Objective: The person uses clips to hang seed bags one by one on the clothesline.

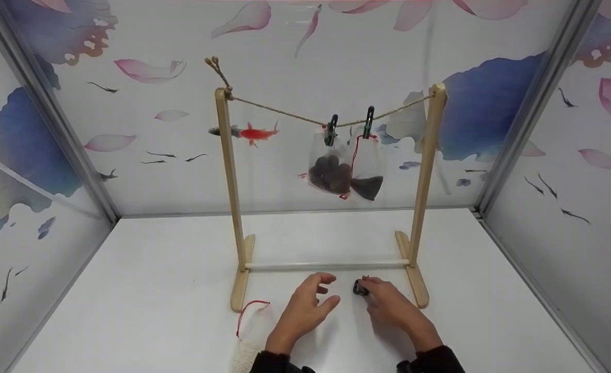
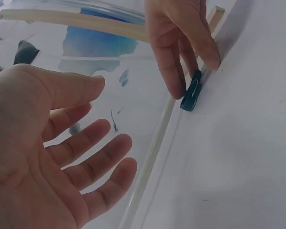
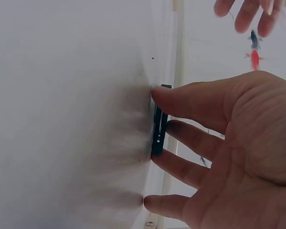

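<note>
A small dark clothes peg is at the fingertips of my right hand, low over the white table in front of the rack's cross rod. In the right wrist view my thumb is at one end of the peg and my fingertips are along its other side and far end. My left hand is to the left of it, holding nothing, with fingers loosely bent and the thumb apart. The left wrist view shows its palm and spread fingers.
A wooden rack bears a sagging rope. Two black pegs hold a mesh bag of dark round things and one with dark contents. Another bag, red-corded with pale contents, lies at my left forearm.
</note>
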### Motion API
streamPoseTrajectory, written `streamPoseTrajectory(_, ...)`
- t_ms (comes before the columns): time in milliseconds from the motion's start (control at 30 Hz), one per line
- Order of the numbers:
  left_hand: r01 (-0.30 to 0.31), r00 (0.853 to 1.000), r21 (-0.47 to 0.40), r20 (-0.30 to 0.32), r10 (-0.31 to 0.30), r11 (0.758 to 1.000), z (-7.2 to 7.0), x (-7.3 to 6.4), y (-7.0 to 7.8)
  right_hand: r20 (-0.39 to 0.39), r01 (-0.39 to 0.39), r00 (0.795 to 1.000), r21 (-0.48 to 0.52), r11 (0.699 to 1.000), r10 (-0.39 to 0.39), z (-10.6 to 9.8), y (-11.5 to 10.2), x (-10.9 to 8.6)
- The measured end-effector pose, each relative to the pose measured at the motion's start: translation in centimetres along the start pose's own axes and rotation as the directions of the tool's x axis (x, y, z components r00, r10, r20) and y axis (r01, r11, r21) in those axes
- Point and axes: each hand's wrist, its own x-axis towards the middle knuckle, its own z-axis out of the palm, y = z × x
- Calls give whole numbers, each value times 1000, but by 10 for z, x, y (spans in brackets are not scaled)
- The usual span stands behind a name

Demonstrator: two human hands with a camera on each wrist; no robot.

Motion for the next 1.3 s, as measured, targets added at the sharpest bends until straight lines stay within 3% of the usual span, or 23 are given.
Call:
streamPoseTrajectory(133, 20, 998, 34, 53, -22, 999, 4, -3, -2, 23, 20, 1000, 9, 1000, -20, -3, -4, -1)
streamPoseTrajectory(333, 67, 988, 76, 132, -77, 995, 6, -6, 0, 38, -8, 999, -30, 1000, 9, -5, -8, -7)
streamPoseTrajectory(533, 94, 978, 121, 175, -114, 988, 12, -7, 0, -1, -126, 992, -88, 988, 127, -3, -13, -10)
streamPoseTrajectory(733, 101, 976, 126, 179, -123, 987, 13, -8, -1, -8, -229, 973, -137, 964, 230, -1, -16, -7)
streamPoseTrajectory(1133, 78, 977, 159, 186, -108, 984, 13, -10, -3, 29, -199, 979, -74, 977, 202, 3, -19, -5)
streamPoseTrajectory(1300, 56, 978, 173, 187, -89, 983, 12, -9, -4, 83, -129, 988, -17, 992, 130, 0, -20, -7)
